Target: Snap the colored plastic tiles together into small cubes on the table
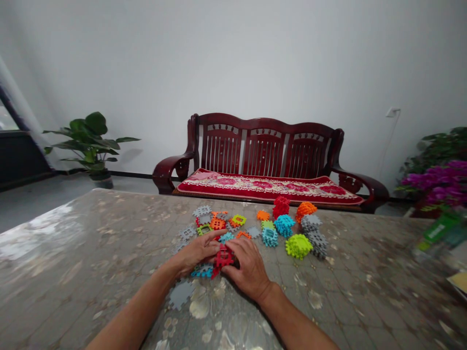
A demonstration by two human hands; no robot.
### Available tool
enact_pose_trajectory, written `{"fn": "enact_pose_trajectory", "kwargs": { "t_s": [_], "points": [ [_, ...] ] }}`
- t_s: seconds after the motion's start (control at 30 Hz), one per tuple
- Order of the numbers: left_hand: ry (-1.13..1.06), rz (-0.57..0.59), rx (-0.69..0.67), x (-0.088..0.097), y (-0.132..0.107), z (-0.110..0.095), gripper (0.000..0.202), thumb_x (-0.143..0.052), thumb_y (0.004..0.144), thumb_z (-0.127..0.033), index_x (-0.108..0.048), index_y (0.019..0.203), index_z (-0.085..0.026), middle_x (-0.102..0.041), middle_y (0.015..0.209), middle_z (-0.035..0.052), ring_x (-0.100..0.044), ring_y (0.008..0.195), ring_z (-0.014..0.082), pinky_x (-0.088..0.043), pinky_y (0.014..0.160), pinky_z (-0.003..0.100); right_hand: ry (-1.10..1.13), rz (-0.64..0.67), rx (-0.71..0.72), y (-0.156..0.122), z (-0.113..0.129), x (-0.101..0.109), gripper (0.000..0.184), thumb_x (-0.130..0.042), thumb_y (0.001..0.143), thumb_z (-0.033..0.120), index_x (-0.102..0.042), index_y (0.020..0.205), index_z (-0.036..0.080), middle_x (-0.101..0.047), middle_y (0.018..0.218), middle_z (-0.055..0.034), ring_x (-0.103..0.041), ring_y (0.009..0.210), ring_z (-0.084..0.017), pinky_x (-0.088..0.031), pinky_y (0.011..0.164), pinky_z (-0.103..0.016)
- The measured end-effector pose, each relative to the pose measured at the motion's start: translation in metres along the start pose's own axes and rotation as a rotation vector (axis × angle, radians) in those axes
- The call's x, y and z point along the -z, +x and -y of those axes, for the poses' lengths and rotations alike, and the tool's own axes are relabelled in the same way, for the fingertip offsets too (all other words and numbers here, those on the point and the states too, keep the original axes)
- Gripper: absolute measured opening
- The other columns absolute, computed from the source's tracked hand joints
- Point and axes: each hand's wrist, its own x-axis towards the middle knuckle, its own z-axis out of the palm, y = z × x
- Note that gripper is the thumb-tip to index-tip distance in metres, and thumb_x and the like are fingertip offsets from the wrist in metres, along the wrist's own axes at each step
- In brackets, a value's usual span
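My right hand is closed on a red window-patterned interlocking tile, thumb at its lower edge and fingers over its top. My left hand reaches in from the other side, its fingers stretched over the loose tiles and touching the red one's left edge. Whether it also grips something is hard to make out. Under and beside the hands lie a blue tile and a flat grey tile. Just beyond them spreads a loose pile with orange tiles, a lime tile and grey tiles.
Right of the loose pile stand colour-sorted stacks: red, orange, blue, lime and grey. The patterned table fills the foreground. Purple flowers stand at the right edge. A wooden bench is behind the table.
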Motion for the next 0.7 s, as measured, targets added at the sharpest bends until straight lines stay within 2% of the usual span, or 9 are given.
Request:
{"fn": "enact_pose_trajectory", "kwargs": {
  "t_s": [0.07, 0.13, 0.23, 0.3, 0.37, 0.43, 0.53, 0.6, 0.7],
  "points": [
    [0.073, -0.034, 0.002, 0.007, -0.001, -0.009, 0.067, -0.076, 0.073, -0.04, -0.057, 0.135, -0.023, -0.073, 0.1, 0.0041, -0.067, 0.086, 0.0182, -0.052, 0.074, 0.027, 0.001, -0.021, -0.009, 0.0, -0.002, 0.001, 0.053, -0.075, 0.075, 0.023, -0.058, 0.125, 0.023, -0.066, 0.121, -0.0064, -0.057, 0.112, -0.025, -0.044, 0.101, -0.043],
    [0.138, -0.159, -0.059, 0.02, -0.002, -0.016, 0.059, -0.073, 0.072, -0.047, -0.064, 0.123, -0.018, -0.073, 0.092, 0.0053, -0.065, 0.073, 0.0156, -0.049, 0.063, 0.025, -0.004, -0.057, -0.03, 0.0, -0.006, 0.003, 0.051, -0.074, 0.076, 0.023, -0.059, 0.125, 0.023, -0.067, 0.121, -0.0067, -0.058, 0.112, -0.025, -0.044, 0.101, -0.043],
    [0.211, -0.499, -0.308, 0.05, -0.001, -0.019, 0.059, -0.066, 0.073, -0.057, -0.068, 0.113, -0.014, -0.07, 0.08, 0.0034, -0.054, 0.056, 0.0103, -0.039, 0.05, 0.022, -0.02, -0.122, -0.092, 0.005, -0.015, 0.013, 0.048, -0.072, 0.078, 0.024, -0.06, 0.124, 0.023, -0.067, 0.121, -0.0071, -0.058, 0.112, -0.024, -0.044, 0.101, -0.041],
    [0.25, -0.721, -0.392, 0.073, -0.003, -0.014, 0.062, -0.061, 0.073, -0.062, -0.069, 0.108, -0.013, -0.067, 0.074, 0.0027, -0.051, 0.054, 0.0107, -0.037, 0.048, 0.022, -0.046, -0.186, -0.17, 0.011, -0.026, 0.023, 0.046, -0.071, 0.079, 0.027, -0.061, 0.124, 0.022, -0.067, 0.12, -0.0078, -0.059, 0.112, -0.024, -0.044, 0.1, -0.041],
    [0.299, -0.892, -0.41, 0.095, -0.006, -0.005, 0.061, -0.057, 0.072, -0.063, -0.07, 0.105, -0.013, -0.067, 0.073, 0.0029, -0.052, 0.055, 0.0119, -0.038, 0.049, 0.022, -0.085, -0.273, -0.279, 0.018, -0.04, 0.036, 0.046, -0.07, 0.079, 0.032, -0.062, 0.123, 0.021, -0.068, 0.12, -0.0091, -0.059, 0.112, -0.026, -0.045, 0.1, -0.042],
    [0.364, -1.069, -0.346, 0.112, -0.01, 0.003, 0.055, -0.051, 0.075, -0.058, -0.071, 0.102, -0.015, -0.068, 0.072, 0.0032, -0.054, 0.056, 0.0138, -0.041, 0.051, 0.024, -0.124, -0.347, -0.395, 0.025, -0.059, 0.05, 0.049, -0.068, 0.079, 0.039, -0.062, 0.123, 0.02, -0.069, 0.119, -0.0103, -0.059, 0.111, -0.028, -0.045, 0.098, -0.044],
    [0.511, -1.125, -0.188, 0.127, -0.013, 0.012, 0.045, -0.049, 0.076, -0.045, -0.071, 0.103, -0.017, -0.072, 0.076, 0.004, -0.06, 0.059, 0.0167, -0.046, 0.057, 0.027, -0.16, -0.386, -0.523, 0.037, -0.09, 0.072, 0.052, -0.066, 0.079, 0.044, -0.061, 0.125, 0.019, -0.069, 0.119, -0.0108, -0.061, 0.109, -0.027, -0.045, 0.098, -0.042],
    [0.603, -1.1, -0.108, 0.132, -0.012, 0.016, 0.042, -0.048, 0.077, -0.041, -0.071, 0.104, -0.018, -0.074, 0.077, 0.0037, -0.063, 0.061, 0.0183, -0.048, 0.06, 0.028, -0.194, -0.384, -0.577, 0.047, -0.109, 0.087, 0.054, -0.064, 0.079, 0.044, -0.059, 0.127, 0.019, -0.069, 0.121, -0.011, -0.062, 0.11, -0.026, -0.045, 0.098, -0.04],
    [0.747, -1.028, -0.072, 0.136, -0.007, 0.021, 0.042, -0.046, 0.08, -0.04, -0.071, 0.107, -0.02, -0.076, 0.08, 0.0032, -0.066, 0.065, 0.02, -0.049, 0.066, 0.03, -0.315, -0.344, -0.627, 0.06, -0.133, 0.106, 0.056, -0.064, 0.079, 0.044, -0.059, 0.128, 0.017, -0.068, 0.123, -0.0126, -0.061, 0.111, -0.027, -0.044, 0.098, -0.04]
  ]
}}
